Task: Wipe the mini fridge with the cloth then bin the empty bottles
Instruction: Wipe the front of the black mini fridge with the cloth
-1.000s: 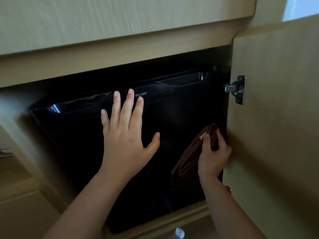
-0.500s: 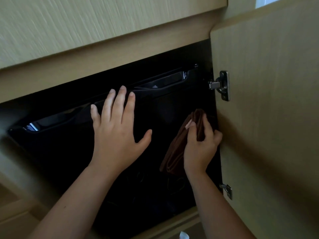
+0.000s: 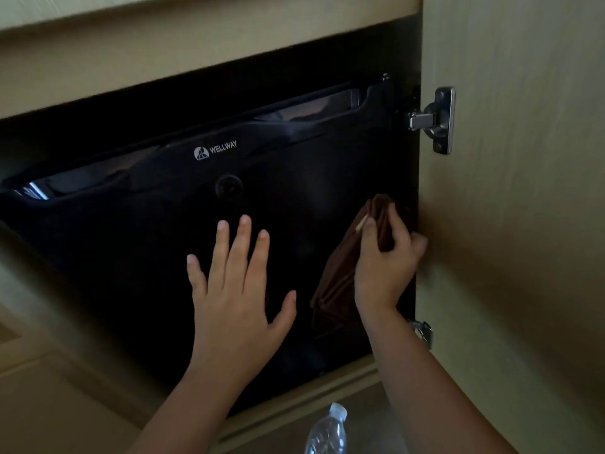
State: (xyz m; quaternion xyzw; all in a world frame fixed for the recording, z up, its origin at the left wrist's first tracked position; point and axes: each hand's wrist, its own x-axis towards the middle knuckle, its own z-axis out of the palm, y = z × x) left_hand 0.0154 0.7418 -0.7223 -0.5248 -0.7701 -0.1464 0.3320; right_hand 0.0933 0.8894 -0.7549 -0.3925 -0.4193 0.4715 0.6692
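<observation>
Left hand [image 3: 235,299] lies flat, fingers spread wide, against the black Wellway mini fridge [image 3: 131,244] door inside the wooden cabinet. Right hand [image 3: 386,260] grips a folded brown cloth [image 3: 337,283] at the door's right edge; a clear plastic bottle [image 3: 327,434] stands below

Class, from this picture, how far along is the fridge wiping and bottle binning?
Done: the cupboard door is open, baring the fridge. In hand: the right hand grips the cloth at the fridge's right edge; the left hand lies flat on its front. Left: the wiping, and a bottle below, not yet binned.
</observation>
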